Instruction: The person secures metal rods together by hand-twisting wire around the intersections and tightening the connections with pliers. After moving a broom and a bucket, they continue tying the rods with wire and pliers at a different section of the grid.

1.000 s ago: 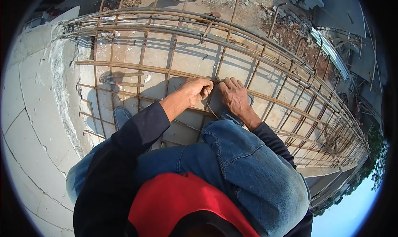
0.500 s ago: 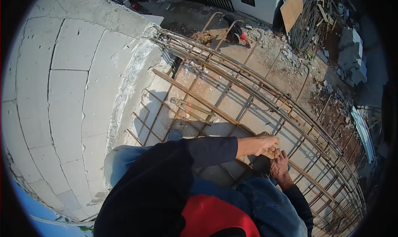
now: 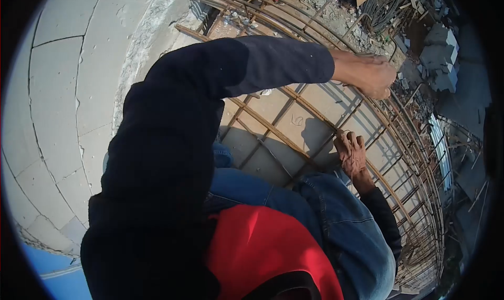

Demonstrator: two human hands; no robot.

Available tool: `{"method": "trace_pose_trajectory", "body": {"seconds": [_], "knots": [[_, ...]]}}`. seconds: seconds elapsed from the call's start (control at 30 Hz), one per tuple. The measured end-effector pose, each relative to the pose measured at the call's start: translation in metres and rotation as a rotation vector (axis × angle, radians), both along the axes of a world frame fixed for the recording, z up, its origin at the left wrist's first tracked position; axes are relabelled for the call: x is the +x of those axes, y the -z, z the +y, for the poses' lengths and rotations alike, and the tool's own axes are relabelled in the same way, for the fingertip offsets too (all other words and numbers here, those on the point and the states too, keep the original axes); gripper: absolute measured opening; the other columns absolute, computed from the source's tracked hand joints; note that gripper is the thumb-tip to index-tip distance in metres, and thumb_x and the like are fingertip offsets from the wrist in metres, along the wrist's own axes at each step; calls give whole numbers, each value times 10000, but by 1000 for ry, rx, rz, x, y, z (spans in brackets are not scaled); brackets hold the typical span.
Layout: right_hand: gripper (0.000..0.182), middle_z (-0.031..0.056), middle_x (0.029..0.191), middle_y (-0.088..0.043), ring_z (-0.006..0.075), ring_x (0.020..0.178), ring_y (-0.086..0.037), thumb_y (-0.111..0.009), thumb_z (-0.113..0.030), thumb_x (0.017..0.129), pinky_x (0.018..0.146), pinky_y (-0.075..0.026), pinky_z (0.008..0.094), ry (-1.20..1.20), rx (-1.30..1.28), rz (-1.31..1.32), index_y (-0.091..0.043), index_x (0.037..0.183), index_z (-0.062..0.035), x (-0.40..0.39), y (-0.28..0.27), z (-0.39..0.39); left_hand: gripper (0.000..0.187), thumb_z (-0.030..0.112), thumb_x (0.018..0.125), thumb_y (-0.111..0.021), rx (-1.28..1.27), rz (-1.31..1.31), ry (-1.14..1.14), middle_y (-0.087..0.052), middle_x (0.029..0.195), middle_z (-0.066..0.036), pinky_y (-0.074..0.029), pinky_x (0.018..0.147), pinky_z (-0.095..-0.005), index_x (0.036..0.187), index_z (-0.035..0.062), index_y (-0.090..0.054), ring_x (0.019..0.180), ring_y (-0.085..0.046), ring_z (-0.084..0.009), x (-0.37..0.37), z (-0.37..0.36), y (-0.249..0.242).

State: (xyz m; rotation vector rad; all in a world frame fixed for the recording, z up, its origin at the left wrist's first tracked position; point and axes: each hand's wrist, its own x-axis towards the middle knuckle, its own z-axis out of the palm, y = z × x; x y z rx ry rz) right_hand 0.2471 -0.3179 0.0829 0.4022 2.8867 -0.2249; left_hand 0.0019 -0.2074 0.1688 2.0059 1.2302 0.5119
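My left hand (image 3: 371, 75) is a closed fist, raised at the upper right over the curved outer bars (image 3: 386, 119); what it holds, if anything, is hidden. Lower down, my right hand (image 3: 352, 154) has its fingers curled beside a crossing of the rusty rebar grid (image 3: 270, 128). Thin strands of wire (image 3: 353, 166) seem to run across its palm. The two hands are apart.
A pale block wall (image 3: 55, 90) rises on the left. Beneath the grid lie light boards (image 3: 299, 122) with a pencil-like mark. Broken blocks (image 3: 441, 56), rubble and a corrugated sheet (image 3: 440, 150) are at the right. My jeans-clad knee (image 3: 349, 221) is beside the grid.
My left hand has moved up and right, away from my right hand, which stays near the grid. The view has shifted; the pliers on the bars and the distant person are out of sight.
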Motion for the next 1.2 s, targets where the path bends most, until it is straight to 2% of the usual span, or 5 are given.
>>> {"method": "trace_pose_trajectory", "body": {"seconds": [0.13,0.37,0.53,0.63,1.2], "knots": [[297,52,1118,-510,197,991,-496,-555,-203,786,781,-390,359,25,7,106,-602,1070,-129,3,2,1,247,212,900,-561,-158,507,47,-600,667,-221,-482,645,-461,877,-28,-611,654,-609,-392,-87,-31,-67],[294,14,1181,-489,180,1021,-450,-530,-215,874,802,-384,338,25,-49,59,-628,1148,-177,16,19,-2,261,180,887,-571,-466,604,-311,-644,919,-253,-484,750,-446,1059,-3,-643,848,-616,-420,-219,-167,-66],[297,24,1156,-491,190,982,-476,-520,-214,872,805,-377,344,98,-28,165,-609,1150,-160,12,15,2,292,160,947,-547,-791,214,-853,-674,893,-114,-527,682,-296,1178,-13,-588,810,-645,-149,-209,-287,-24],[260,57,1068,-477,192,940,-506,-515,-192,856,794,-368,358,158,-129,150,-581,1101,-137,8,17,7,406,250,960,-558,-969,-70,-1171,-672,1000,-130,-538,773,-320,1258,-25,-525,906,-658,-204,-169,-322,-18],[102,108,911,-579,328,799,-624,-629,-164,868,737,-480,438,891,-579,272,-615,919,-77,-3,5,-13,528,332,978,-504,-1355,-698,-1067,-649,1080,-203,-521,896,-344,1369,-12,-415,1016,-646,-267,-73,-284,-91]]}}
